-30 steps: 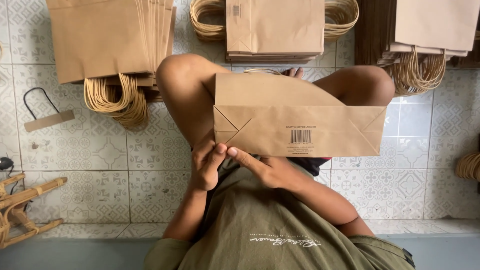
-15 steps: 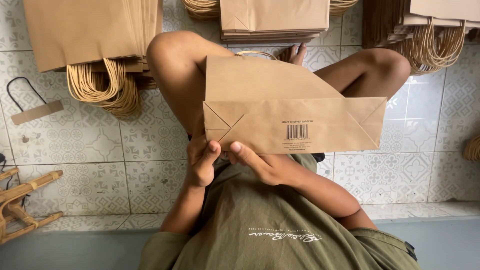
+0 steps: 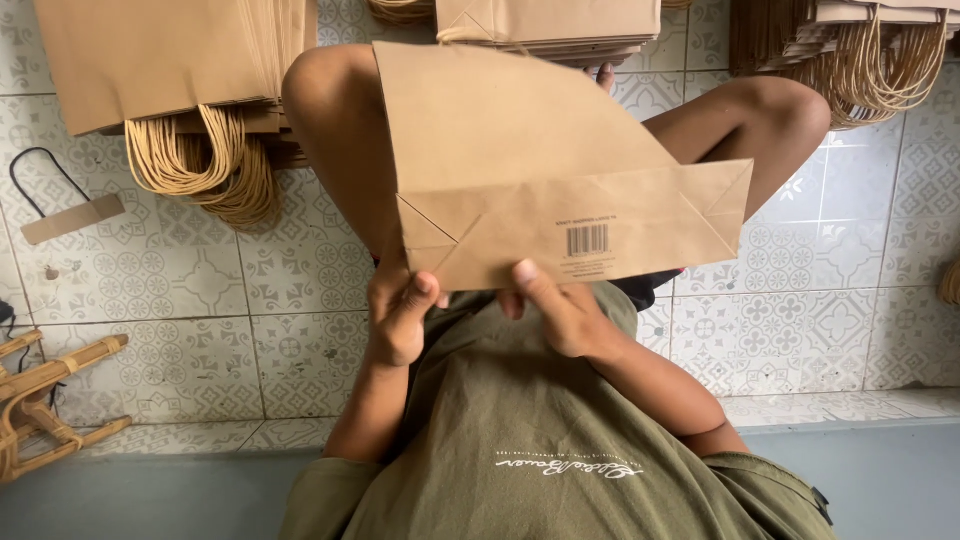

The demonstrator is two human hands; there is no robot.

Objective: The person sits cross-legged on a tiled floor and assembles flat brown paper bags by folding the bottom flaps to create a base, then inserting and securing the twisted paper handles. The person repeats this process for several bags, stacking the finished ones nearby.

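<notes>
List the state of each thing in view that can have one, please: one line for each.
Brown paper bag: flat, folded bottom facing the camera, held at its lower edge.
Left hand: gripping the bag's bottom edge.
Right hand: thumb pressed on the bag's bottom.
Stacks of bags: lying flat, handles hanging out.

A flat brown paper bag [image 3: 520,160] with a black barcode label [image 3: 587,240] rests above both hands [image 3: 400,320], with stacks of brown handled bags [image 3: 150,60] well beyond them.
</notes>
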